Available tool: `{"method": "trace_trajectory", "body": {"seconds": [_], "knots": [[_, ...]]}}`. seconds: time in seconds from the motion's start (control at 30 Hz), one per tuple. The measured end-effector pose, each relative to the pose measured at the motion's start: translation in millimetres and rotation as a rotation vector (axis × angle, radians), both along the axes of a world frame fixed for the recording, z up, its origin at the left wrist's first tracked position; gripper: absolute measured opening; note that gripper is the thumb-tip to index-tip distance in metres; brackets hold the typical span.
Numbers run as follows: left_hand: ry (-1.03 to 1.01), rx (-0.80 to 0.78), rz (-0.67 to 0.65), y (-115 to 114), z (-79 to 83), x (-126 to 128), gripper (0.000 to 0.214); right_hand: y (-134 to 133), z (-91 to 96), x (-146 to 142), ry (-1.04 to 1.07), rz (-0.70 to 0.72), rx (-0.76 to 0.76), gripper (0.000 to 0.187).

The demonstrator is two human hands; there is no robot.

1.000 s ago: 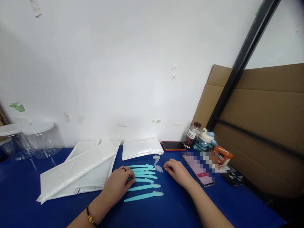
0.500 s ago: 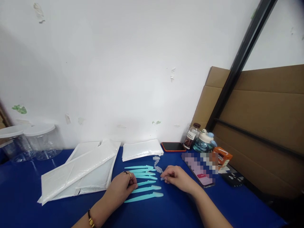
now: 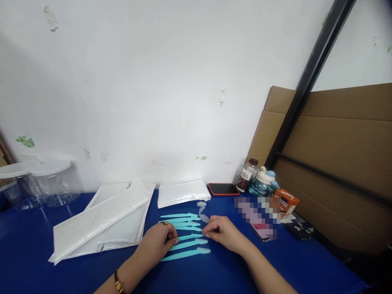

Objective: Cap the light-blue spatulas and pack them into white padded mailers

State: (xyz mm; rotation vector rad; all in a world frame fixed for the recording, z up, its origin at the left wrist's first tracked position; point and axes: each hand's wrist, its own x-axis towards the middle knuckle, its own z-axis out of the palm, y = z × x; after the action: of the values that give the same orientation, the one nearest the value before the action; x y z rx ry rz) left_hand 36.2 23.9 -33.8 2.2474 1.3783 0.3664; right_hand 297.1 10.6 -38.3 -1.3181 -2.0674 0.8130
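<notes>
Slim turquoise razors (image 3: pixel 189 236), roughly parallel, near loose translucent caps (image 3: pixel 204 219)

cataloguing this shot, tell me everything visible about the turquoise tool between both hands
The turquoise tool is slim and looks like plastic. It runs sideways over the blue table; whether it touches is unclear. The left hand pinches and hides its left end; the right hand is at its right tip, obscuring detail.
</notes>
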Motion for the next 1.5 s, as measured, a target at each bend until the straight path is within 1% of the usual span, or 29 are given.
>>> {"method": "trace_trajectory", "body": {"seconds": [0.1, 0.17, 0.23, 0.3, 0.37, 0.5, 0.57, 0.77, 1.03, 1.2, 1.3, 1.37, 1.43, 1.5], "knots": [[-0.006, 0.002, -0.014, 1, -0.3, 0, 0.015, -1, -1.0, -1, 0.100, 0.024, -0.050, 0.016], [-0.008, -0.013, -0.022, 1, 0.2, 0, 0.016, -1, -3.9, -3, 0.205, 0.017, -0.121, 0.017], [-0.012, -0.028, -0.024, 1, 0.9, 0, 0.017, 0, -7.4, -4, 0.291, -0.007, -0.196, 0.020], [-0.015, -0.039, -0.023, 1, 1.2, 0, 0.018, 1, -9.5, -3, 0.303, -0.057, -0.224, 0.023], [-0.019, -0.044, -0.020, 1, 1.0, 0, 0.018, 3, -9.2, 0, 0.231, -0.085, -0.187, 0.022], [-0.018, -0.040, -0.013, 2, -0.1, -1, 0.017, 4, -5.3, 5, 0.036, -0.056, -0.037, 0.011], [-0.016, -0.038, -0.002, 3, -0.4, -1, 0.017, 3, -4.2, 7, -0.004, -0.062, -0.024, 0.009], [-0.013, -0.043, 0.004, 4, -1.1, -1, 0.017, 1, -4.7, 6, 0.023, -0.055, -0.077, 0.011], [-0.015, -0.047, -0.005, 4, -2.6, 0, 0.017, -1, -5.1, -8, 0.066, -0.046, -0.026, 0.009], [-0.018, -0.020, -0.062, 0, -1.8, 4, 0.017, -5, -3.2, -15, 0.063, 0.033, -0.010, 0.009], [-0.038, 0.011, -0.109, -2, 0.2, 6, 0.018, -4, 0.0, -12, 0.053, 0.074, 0.009, 0.010], [-0.034, 0.080, -0.120, -1, 0.3, 5, 0.021, -1, 1.5, -6, 0.040, -0.005, 0.066, 0.011], [-0.002, 0.161, -0.117, 1, -1.3, 3, 0.024, 3, 1.6, 0, 0.006, -0.154, 0.144, 0.012], [0.043, 0.219, -0.111, 4, -3.9, 1, 0.026, 7, 0.3, 4, -0.046, -0.252, 0.195, 0.014]]}}
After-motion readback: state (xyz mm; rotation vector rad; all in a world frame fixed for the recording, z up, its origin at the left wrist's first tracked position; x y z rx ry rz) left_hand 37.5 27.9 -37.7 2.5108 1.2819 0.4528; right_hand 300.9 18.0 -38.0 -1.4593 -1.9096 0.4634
